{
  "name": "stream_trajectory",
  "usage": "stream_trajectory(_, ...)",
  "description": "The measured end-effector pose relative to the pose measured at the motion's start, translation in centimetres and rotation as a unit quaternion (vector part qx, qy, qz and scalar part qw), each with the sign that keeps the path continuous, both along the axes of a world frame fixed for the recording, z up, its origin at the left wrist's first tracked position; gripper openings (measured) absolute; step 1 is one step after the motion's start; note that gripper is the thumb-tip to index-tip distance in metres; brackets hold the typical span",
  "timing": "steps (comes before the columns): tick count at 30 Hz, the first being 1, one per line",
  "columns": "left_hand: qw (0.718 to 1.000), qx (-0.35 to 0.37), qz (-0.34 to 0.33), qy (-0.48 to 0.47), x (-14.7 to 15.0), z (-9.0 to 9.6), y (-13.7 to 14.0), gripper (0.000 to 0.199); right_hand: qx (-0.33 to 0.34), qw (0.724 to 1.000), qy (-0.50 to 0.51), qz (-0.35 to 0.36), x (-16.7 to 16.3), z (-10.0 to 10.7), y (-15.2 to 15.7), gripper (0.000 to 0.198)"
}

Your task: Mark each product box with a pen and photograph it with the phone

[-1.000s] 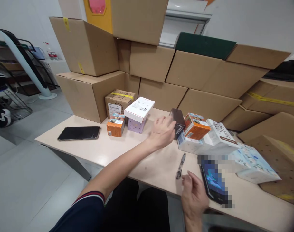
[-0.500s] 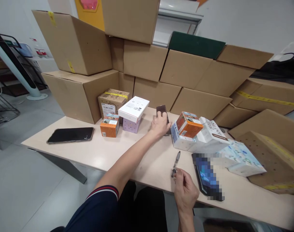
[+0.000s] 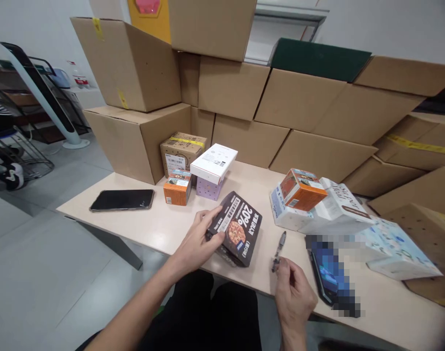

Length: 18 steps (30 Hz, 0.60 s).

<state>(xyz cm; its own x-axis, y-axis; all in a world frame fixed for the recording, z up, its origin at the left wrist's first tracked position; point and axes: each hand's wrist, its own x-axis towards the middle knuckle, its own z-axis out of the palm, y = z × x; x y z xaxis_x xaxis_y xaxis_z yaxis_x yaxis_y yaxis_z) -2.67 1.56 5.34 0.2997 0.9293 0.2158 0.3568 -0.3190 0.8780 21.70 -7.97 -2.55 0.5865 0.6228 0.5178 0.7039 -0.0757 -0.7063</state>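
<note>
A: Dark food box point(image 3: 238, 228), flat, printed with a pizza picture and large white lettering, sat near the front edge of the table point(image 3: 164, 224), tilted up on its near end. Left hand point(image 3: 196, 241) had it by the left edge, thumb on the printed face, fingers curled under. Judged light, stiff card, glossy so maybe a bit slick; corners would dent if squeezed.

B: Best hold?

A: Along the long edges, thumb on top and fingers beneath, as it was held. A pinch at one corner would likely let it swing.

B: Right hand?

A: Right hand point(image 3: 293, 292) rested at the table edge, loosely curled, fingertips at the lower end of the pen point(image 3: 278, 248). Could not tell whether it actually gripped the pen.

B: Change from a second ago?

A: Then the left hand was stretched far back beside the orange carton point(image 3: 302, 187), gripping the box end-on so that only its dark side showed. By this moment the box had been drawn close and turned face up. The phone with the lit screen point(image 3: 332, 278), the black phone point(image 3: 122, 200) and the white carton point(image 3: 214, 162) had stayed put.
</note>
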Motion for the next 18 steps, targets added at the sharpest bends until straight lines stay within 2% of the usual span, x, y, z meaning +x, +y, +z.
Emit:
stream_trajectory(3, 0.991, -0.033, 0.056, -0.113, -1.1, -2.5, -0.6, 0.05, -0.015, 1.0, 0.006, 0.011, -0.2, 0.5, 0.4, 0.043)
stream_trajectory(6, 0.978, -0.085, 0.059, -0.181, -0.9, -3.8, 0.2, 0.048, 0.0, 0.999, 0.018, 0.038, -0.9, 1.3, 1.1, 0.038)
stream_trajectory(9, 0.965, -0.121, 0.051, -0.228, -0.5, -4.0, 1.3, 0.045, 0.029, 0.998, 0.014, 0.06, -2.1, 1.9, 2.1, 0.039)
stream_trajectory(11, 0.954, -0.137, 0.049, -0.261, -0.5, -3.9, 1.8, 0.043, 0.033, 0.997, 0.005, 0.073, -2.6, 2.1, 2.6, 0.047)
stream_trajectory(14, 0.928, -0.173, 0.038, -0.329, -0.6, -3.6, 2.2, 0.04, 0.004, 0.993, 0.02, 0.113, -2.7, 1.8, 2.6, 0.059)
stream_trajectory(18, 0.887, -0.224, 0.028, -0.403, -0.5, -3.5, 2.4, 0.046, -0.045, 0.977, 0.059, 0.199, -2.1, 0.6, 1.8, 0.061)
